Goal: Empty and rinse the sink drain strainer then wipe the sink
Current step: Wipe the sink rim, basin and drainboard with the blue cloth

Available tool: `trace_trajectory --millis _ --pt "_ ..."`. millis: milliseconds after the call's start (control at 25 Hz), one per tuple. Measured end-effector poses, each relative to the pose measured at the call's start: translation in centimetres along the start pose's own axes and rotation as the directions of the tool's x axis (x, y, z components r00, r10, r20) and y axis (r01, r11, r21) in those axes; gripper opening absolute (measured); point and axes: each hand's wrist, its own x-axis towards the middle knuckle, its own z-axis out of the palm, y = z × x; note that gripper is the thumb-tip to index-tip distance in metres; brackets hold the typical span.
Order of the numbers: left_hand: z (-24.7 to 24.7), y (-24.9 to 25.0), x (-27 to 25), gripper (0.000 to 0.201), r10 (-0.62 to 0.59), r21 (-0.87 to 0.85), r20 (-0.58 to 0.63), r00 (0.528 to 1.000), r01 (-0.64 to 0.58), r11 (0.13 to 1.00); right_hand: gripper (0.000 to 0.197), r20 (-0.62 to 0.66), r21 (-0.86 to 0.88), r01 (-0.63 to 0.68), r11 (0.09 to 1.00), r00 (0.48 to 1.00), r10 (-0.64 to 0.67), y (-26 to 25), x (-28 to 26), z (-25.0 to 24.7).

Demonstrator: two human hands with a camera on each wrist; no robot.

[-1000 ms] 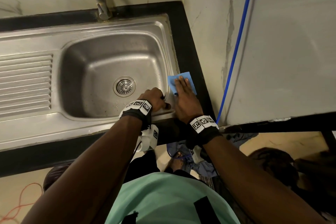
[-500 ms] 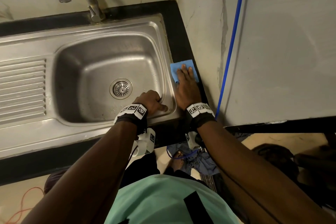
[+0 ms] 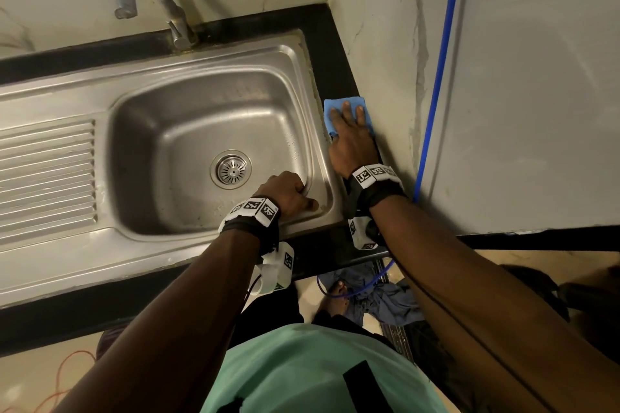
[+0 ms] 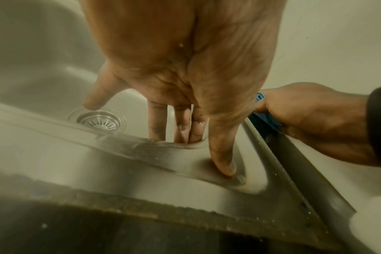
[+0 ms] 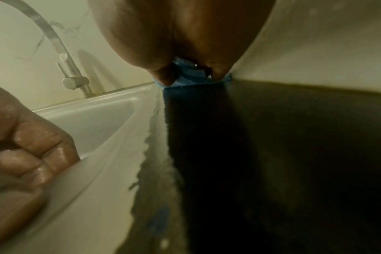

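The round metal strainer (image 3: 231, 170) (image 4: 99, 121) sits in the drain of the steel sink (image 3: 201, 64). My left hand (image 3: 307, 194) grips the sink's front right rim, fingers hooked down into the basin and thumb (image 4: 223, 165) lying on top of the rim. My right hand (image 3: 347, 124) lies flat on a blue cloth (image 3: 350, 100) (image 5: 191, 79), pressing it onto the black counter (image 3: 335, 54) just right of the sink, close to the wall. The cloth's far edge shows beyond the fingertips.
A curved metal tap (image 3: 181, 35) stands at the sink's back edge. The ribbed drainboard (image 3: 47, 174) lies left of the basin. A marble-look wall with a blue pipe (image 3: 439, 70) closes off the narrow counter strip on the right.
My right hand has slid the blue cloth along the counter away from me, toward the back. My left hand has stayed on the sink rim.
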Motion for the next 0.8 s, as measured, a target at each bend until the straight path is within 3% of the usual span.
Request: trace_trajectory --millis 280,520,640,800 --pt "-0.8 0.4 -1.1 0.052 0.059 0.057 -0.006 0.998 -0.059 0.997 0.068 0.026 -0.025 0.064 0.998 0.998 -0.063 -1.3 -2.5 1.9" --pt "-3.1 -0.1 0.5 0.061 0.079 0.164 0.071 0.994 -0.089 0.982 0.068 0.048 -0.086 0.105 0.991 0.994 -0.101 -3.2 2.4 1.7" --pt "-6.2 -1.2 1.2 0.054 0.061 0.134 -0.093 0.994 -0.048 0.990 0.067 0.054 -0.117 0.094 0.989 0.995 -0.088 -4.2 5.2 1.7" --pt "-12.0 -3.5 2.8 0.047 0.122 0.114 -0.351 0.928 -0.087 0.990 0.065 0.061 -0.132 0.110 0.985 0.993 -0.102 -4.8 7.7 1.1"
